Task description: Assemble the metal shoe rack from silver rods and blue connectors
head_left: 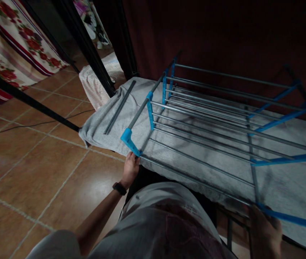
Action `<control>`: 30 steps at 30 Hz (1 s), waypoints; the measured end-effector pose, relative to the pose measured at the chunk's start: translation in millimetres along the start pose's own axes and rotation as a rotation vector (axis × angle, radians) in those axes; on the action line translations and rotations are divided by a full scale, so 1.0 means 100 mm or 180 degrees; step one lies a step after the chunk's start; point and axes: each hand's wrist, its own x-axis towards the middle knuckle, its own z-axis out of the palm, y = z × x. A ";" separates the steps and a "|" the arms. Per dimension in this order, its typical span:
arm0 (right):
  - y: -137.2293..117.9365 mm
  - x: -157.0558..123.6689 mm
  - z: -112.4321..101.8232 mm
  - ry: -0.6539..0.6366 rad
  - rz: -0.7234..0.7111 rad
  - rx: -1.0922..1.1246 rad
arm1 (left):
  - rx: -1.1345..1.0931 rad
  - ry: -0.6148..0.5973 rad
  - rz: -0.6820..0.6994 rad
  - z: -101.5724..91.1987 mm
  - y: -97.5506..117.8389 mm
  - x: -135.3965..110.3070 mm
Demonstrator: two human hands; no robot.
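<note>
A metal rack [209, 122] of grey rods joined by blue plastic brackets lies across a grey cloth [290, 180]. My left hand [130, 168] is closed round the rack's near left corner, just under a blue corner piece [128, 138]. A dark watch sits on that wrist. My right hand [264, 230] grips the rack's near right end, where a blue side bar [290, 218] meets a grey upright; its fingers curl round the frame in dim light.
A loose grey rod [119, 107] lies on the cloth left of the rack. A black metal bed frame [90, 50] stands behind, with floral fabric [12, 43] at the left. Brown floor tiles [34, 162] spread to the left; a folded striped towel [96, 84] lies there.
</note>
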 end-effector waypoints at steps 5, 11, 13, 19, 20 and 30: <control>0.03 0.05 -0.03 -0.0027 0.0051 0.0019 | -0.0044 0.0044 -0.0090 -0.02 0.07 -0.01; 0.04 0.04 -0.01 0.0180 0.0032 -0.0025 | 0.0018 0.0080 -0.0008 -0.04 0.15 -0.05; 0.03 0.04 -0.01 0.0134 0.0017 -0.0023 | -0.0011 0.0086 -0.0016 -0.05 0.16 -0.06; 0.00 0.07 -0.04 0.0016 0.0051 0.0065 | -0.0073 0.0086 -0.0112 -0.06 0.16 -0.05; 0.00 0.07 -0.04 0.0045 0.0087 0.0033 | -0.0080 0.0083 -0.0124 -0.06 0.16 -0.05; -0.03 0.06 -0.05 -0.0083 0.0034 0.0004 | -0.0178 0.0084 -0.0314 -0.05 0.21 -0.03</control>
